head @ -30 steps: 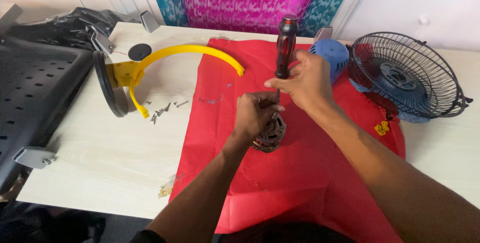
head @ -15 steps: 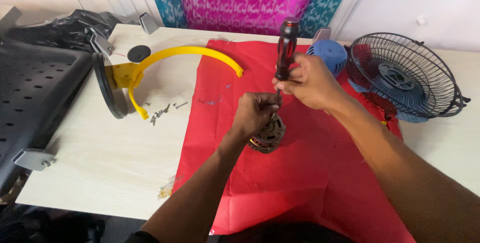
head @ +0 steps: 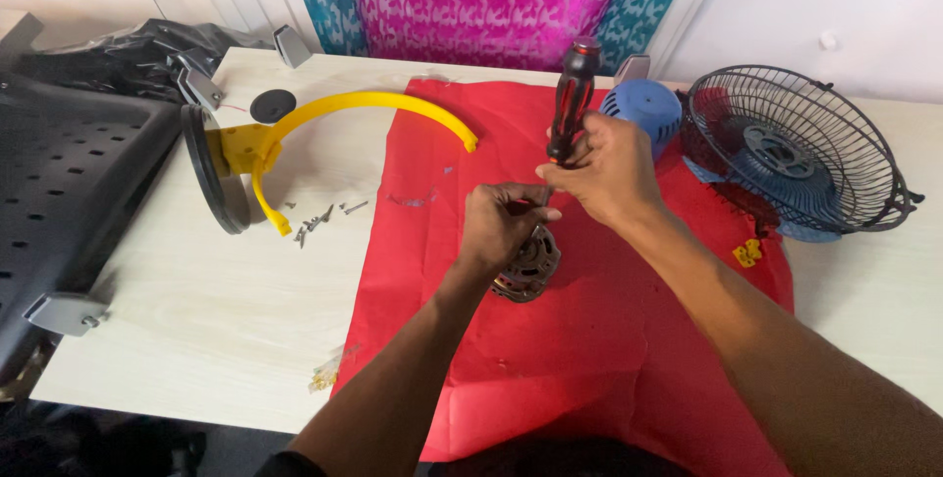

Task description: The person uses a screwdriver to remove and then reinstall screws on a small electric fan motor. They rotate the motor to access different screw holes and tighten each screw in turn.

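Observation:
My right hand (head: 607, 170) grips a screwdriver with a black and red handle (head: 572, 100), held nearly upright with its tip pointing down at a small fan motor (head: 530, 266). The motor rests on a red cloth (head: 589, 339) in the middle of the table. My left hand (head: 499, 226) is closed over the top of the motor and holds it steady. The screwdriver's shaft and tip are hidden between my two hands.
A yellow curved fan stand with a dark round base (head: 246, 158) lies at the left, with loose screws (head: 319, 214) beside it. A blue motor housing (head: 648, 109) and a black wire fan guard (head: 791, 148) sit at the right. A black perforated chair (head: 69, 172) stands left of the table.
Both hands stay on the motor and screwdriver; the screwdriver handle has tilted very slightly. Nothing else has moved.

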